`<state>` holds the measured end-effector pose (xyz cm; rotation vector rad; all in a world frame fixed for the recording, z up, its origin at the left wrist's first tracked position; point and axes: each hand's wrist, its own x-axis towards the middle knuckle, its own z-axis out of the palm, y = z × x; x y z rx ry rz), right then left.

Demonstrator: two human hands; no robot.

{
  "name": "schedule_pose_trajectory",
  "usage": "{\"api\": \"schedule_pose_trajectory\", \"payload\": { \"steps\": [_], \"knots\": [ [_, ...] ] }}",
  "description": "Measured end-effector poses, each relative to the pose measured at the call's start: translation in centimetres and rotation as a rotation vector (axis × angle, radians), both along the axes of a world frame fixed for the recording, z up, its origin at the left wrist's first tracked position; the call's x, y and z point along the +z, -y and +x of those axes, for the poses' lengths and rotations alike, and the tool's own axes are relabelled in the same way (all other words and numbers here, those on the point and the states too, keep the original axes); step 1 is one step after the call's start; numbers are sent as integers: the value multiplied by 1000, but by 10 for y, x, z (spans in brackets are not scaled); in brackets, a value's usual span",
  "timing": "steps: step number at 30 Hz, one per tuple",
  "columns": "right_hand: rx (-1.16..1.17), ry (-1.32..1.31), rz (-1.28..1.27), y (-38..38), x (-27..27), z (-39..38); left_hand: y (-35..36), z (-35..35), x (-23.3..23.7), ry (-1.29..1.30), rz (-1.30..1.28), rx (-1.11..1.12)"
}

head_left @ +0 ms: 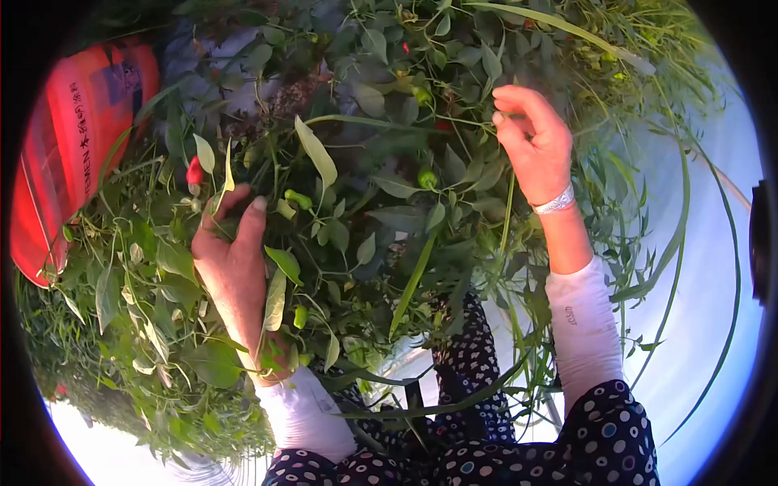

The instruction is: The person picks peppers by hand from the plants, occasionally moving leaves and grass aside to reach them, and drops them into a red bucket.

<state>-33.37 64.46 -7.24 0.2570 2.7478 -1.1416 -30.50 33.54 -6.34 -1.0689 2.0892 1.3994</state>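
Observation:
My left hand [231,259] reaches into the leaves of a pepper plant [389,186]. Its thumb stands apart from the fingers, which leaves partly cover. Just above those fingers hangs a red pepper [194,172], and a green pepper [298,199] grows to the right of the thumb. Over the plant's right side is my right hand [535,146], fingers curled, with a gap between thumb and fingertip and nothing visible in it. A thin stem passes close to its thumb. Another green pepper [427,178] hangs lower, between the two hands.
A red bag with printed lettering [73,154] lies among the foliage at the upper left. Long grass blades [681,219] arch across the right side. Pale sheeting [705,340] covers the ground there. My legs in dotted trousers [470,348] are below the plant.

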Motion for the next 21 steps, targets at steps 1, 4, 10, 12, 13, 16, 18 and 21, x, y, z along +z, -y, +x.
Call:
{"api": "schedule_pose_trajectory", "payload": {
  "steps": [1, 4, 10, 12, 13, 16, 18, 21],
  "knots": [
    [-56, 100, 82, -11, 9, 8, -7, -4, 6, -90, -41, 26],
    [143, 71, 335, -29, 27, 45, -9, -8, 13, -480, -354, -236],
    [173, 406, -19, 47, 39, 107, -41, -11, 30, -336, 445, -587],
    [192, 477, -29, 69, 35, 113, -65, -6, 17, -262, 520, -754],
    [190, 387, -83, 80, 30, 117, -74, 8, 0, -316, 437, -828],
    [140, 370, -345, 107, 21, 130, -94, 32, -22, -226, 328, -890],
    [137, 567, -478, 109, 21, 132, -98, 38, -29, -81, 301, -873],
    [306, 542, -464, 89, 30, 126, -99, 38, -30, 109, 183, -949]
  ]
}}
